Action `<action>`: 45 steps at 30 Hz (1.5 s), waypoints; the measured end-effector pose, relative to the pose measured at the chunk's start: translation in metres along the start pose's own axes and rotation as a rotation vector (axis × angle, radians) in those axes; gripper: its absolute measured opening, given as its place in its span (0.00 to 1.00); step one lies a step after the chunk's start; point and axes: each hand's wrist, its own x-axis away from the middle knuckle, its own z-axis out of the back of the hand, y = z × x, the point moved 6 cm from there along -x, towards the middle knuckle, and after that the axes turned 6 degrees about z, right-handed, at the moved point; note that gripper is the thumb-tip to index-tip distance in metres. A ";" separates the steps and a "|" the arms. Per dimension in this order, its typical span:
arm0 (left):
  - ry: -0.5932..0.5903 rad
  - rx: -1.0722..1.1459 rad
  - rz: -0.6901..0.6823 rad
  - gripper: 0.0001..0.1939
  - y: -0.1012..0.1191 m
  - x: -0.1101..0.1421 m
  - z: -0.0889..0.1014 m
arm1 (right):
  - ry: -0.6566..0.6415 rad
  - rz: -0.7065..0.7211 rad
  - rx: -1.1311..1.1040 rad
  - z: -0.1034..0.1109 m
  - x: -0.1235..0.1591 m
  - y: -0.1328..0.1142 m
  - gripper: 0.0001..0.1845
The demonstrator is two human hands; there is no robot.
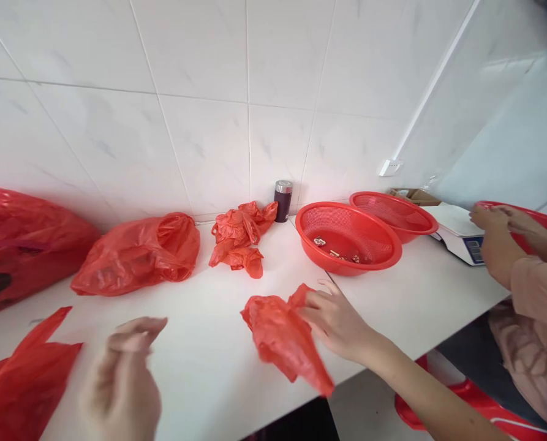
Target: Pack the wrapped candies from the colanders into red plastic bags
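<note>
My right hand (335, 318) pinches the upper right corner of a crumpled red plastic bag (280, 337). The bag hangs down over the white table, its lower tip near the front edge. Apart from the bag, my left hand (124, 376) is at the lower left, partly blurred, with thumb and fingers drawn together. Whatever lies between those fingers, if anything, cannot be made out. Beside my left hand is another red plastic bag (29, 383). Behind the held bag, several crumpled red bags (239, 236) lie in a heap.
Two fuller red bags (138, 254) (29, 245) rest along the wall. A dark tumbler (283, 202) stands there too. Right of it are a red basket (349, 236) with small pieces inside and a second red basket (392, 214). Another person's arms (507, 245) reach past a scale (461, 236).
</note>
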 end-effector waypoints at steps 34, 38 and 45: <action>-0.761 0.343 0.896 0.37 -0.017 0.022 -0.078 | -0.452 -0.351 -0.441 -0.037 -0.020 0.026 0.14; -0.671 0.337 1.030 0.30 -0.034 0.023 -0.064 | -0.470 -0.170 -0.764 0.000 -0.015 0.038 0.21; -0.664 0.230 1.093 0.42 -0.081 0.023 -0.046 | -0.217 -0.594 -0.260 0.055 -0.005 0.132 0.26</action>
